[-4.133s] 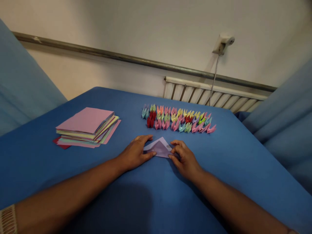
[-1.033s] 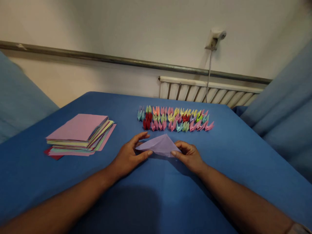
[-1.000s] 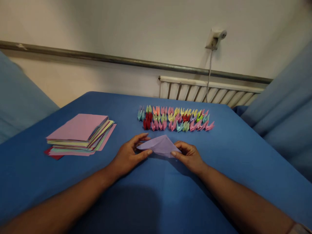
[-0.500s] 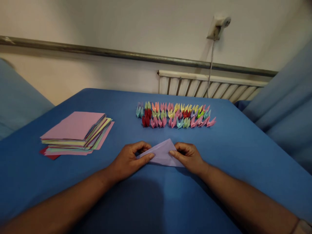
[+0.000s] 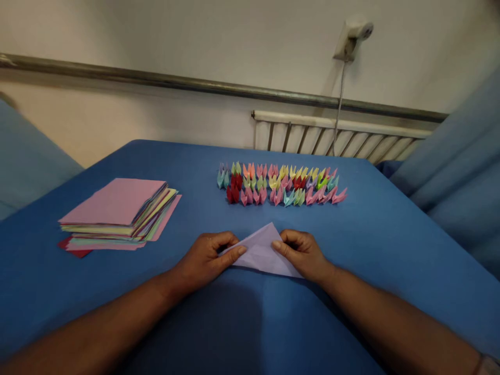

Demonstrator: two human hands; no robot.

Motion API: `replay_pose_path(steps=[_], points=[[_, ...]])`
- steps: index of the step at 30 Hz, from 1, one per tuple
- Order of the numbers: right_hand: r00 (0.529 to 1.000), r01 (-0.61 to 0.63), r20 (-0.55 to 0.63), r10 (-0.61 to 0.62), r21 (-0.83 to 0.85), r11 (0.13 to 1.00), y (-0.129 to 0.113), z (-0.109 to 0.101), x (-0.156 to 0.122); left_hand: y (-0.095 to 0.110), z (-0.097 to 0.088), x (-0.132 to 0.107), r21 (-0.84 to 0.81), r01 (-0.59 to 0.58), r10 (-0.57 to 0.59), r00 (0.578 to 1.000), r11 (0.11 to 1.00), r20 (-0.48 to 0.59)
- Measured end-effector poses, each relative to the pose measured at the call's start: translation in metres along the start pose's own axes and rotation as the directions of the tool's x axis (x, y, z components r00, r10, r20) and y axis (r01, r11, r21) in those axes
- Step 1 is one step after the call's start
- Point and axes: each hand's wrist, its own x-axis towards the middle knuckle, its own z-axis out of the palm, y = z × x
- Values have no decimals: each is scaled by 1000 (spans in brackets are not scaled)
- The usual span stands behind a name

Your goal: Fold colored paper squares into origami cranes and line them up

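A lilac sheet of paper [image 5: 262,251], folded into a triangle, lies on the blue table [image 5: 375,239] in front of me. My left hand [image 5: 207,258] pinches its left corner between thumb and fingers. My right hand [image 5: 303,252] grips the right side of the triangle, fingers curled over its edge. Both hands rest on the cloth. Beyond the paper stand rows of small folded paper figures [image 5: 279,183] in many colours.
A stack of coloured square sheets [image 5: 119,214], pink on top, lies at the left. Blue fabric hangs at the right [image 5: 464,166] and left edges. A white wall with a metal rail [image 5: 156,82], a radiator [image 5: 336,139] and a wall plug are behind the table.
The lilac paper was lifted and partly opened; now it is pressed flat as a triangle, nearer to me. Both hands came down and towards me with it.
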Motion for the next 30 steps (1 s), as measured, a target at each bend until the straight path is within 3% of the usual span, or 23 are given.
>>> replay_pose_path(steps=[3,8,12,18,23,27,30], points=[[998,-7,-65,8,18,1000,2,0,2,2,-1,0,-77,36,-36,999,996,2],[986,-3,-163,17,85,996,6,-3,5,-1,2,1,-205,131,-153,984,970,-96],[981,-19,-190,40,112,994,7,-4,4,-3,4,0,-295,130,-162,983,947,-88],[981,-2,-193,16,73,997,8,-2,3,1,-4,0,-146,58,-73,992,988,-101],[990,101,-83,-111,-122,987,6,6,0,6,-7,3,100,-68,73,996,993,-54],[987,150,-14,-158,-241,959,2,10,-2,5,1,4,82,-11,13,1000,997,-22],[997,68,30,-65,-107,992,2,12,-1,0,4,6,45,27,-25,998,999,-61]])
